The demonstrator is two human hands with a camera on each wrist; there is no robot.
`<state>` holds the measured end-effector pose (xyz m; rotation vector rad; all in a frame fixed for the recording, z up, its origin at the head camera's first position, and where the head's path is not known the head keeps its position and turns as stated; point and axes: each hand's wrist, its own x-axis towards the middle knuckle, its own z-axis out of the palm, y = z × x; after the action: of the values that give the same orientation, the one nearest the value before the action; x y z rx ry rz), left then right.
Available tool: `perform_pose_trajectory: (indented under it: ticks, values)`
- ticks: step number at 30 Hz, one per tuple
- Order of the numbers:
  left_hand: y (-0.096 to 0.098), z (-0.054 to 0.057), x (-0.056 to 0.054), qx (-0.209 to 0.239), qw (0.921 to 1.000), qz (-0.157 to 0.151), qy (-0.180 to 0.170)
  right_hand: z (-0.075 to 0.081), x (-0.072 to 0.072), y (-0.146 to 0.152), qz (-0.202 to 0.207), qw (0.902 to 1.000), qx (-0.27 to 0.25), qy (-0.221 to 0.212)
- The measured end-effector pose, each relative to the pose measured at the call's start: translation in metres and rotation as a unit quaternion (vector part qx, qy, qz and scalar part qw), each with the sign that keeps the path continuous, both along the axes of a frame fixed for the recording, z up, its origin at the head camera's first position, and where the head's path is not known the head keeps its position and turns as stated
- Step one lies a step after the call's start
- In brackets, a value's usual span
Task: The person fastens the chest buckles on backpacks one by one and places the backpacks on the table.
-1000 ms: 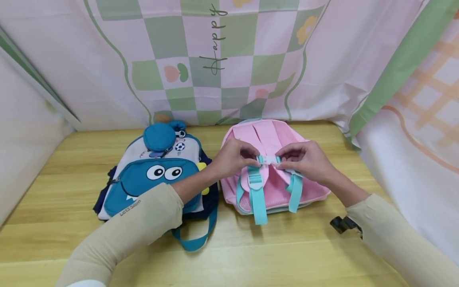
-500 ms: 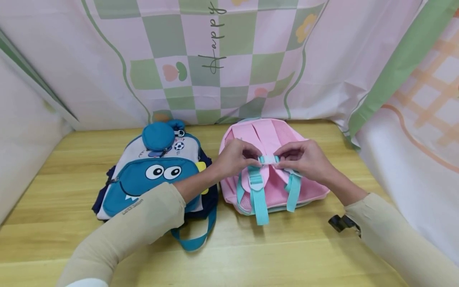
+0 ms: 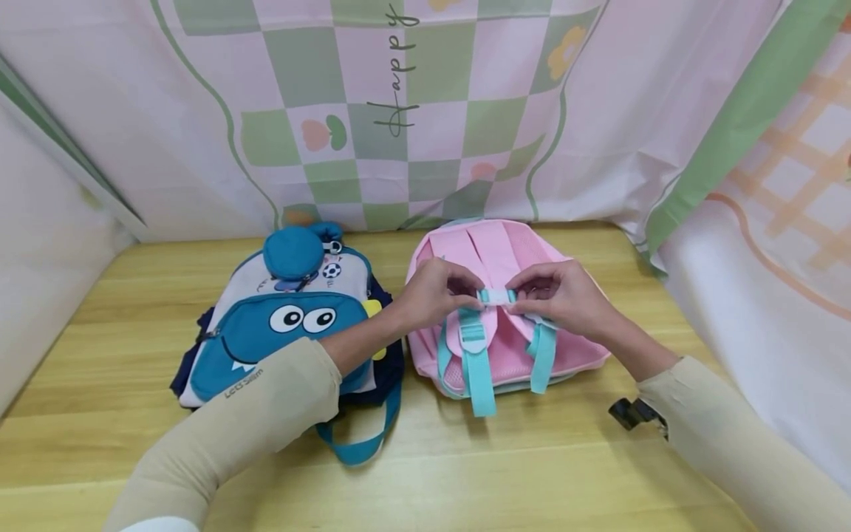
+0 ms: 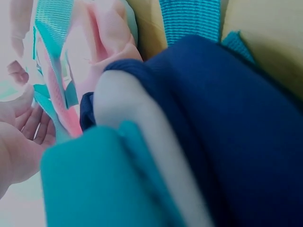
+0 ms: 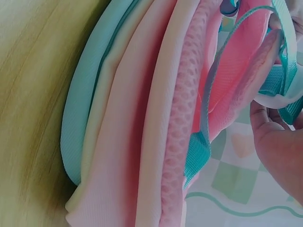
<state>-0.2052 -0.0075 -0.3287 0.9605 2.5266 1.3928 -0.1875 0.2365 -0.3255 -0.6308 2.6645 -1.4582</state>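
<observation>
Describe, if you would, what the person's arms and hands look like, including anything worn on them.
The left hand and right hand are bare, without gloves. The left sleeve is beige, with small dark lettering and white fabric at its upper end. The right sleeve is plain beige; a small black object shows beside its cuff.

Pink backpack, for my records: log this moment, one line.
left hand holds strap; right hand holds strap; buckle between; backpack on table

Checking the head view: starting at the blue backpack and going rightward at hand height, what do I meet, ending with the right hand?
Blue backpack → left hand → white buckle → right hand.
</observation>
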Motion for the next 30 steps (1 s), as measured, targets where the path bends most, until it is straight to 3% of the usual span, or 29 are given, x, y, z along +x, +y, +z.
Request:
perform_pose_trajectory:
  ticks: [12,18,26,30]
  values:
    - [-0.011,0.001,0.002,-0.017,0.9998,-0.003,0.0,-0.003,-0.001,0.004,0.021,0.9979,0.059,0.014]
    - [-0.018,0.004,0.005,-0.033,0.9993,-0.002,-0.018,-0.004,0.001,0.006,0.03,0.9937,0.102,0.035]
    - [-0.037,0.009,0.008,-0.055,0.9984,-0.01,-0.013,-0.007,0.002,0.004,0.056,0.9889,0.122,0.064]
    - [-0.051,0.012,0.01,-0.065,0.9977,0.001,-0.017,-0.006,0.001,0.003,0.067,0.987,0.129,0.068]
